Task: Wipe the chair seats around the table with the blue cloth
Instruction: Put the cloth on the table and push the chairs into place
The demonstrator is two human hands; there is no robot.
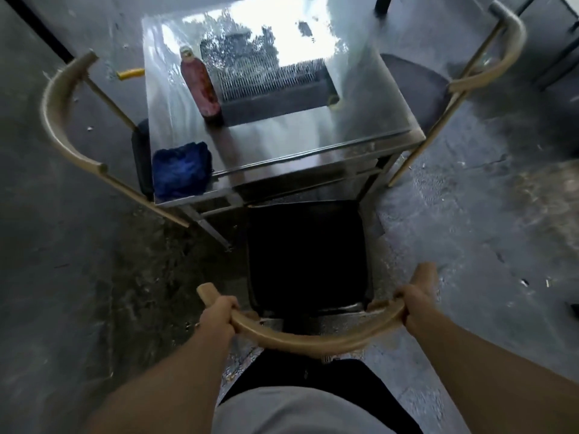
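Observation:
The crumpled blue cloth (181,170) lies on the near left corner of the shiny table (282,145), and neither hand touches it. In front of me stands a chair with a black seat (305,252) partly under the table and a curved wooden backrest (313,338). My left hand (218,313) grips the left end of that backrest. My right hand (413,303) grips its right end. A second chair's curved backrest (58,120) is at the table's left, and a third one's backrest (501,54) with a dark seat (416,86) is at the right.
A red bottle (200,86) stands on the table's left half. The tabletop reflects a window and a grille. A yellow object (131,73) lies on the grey concrete floor beyond the left chair. Dark furniture legs stand at the top right.

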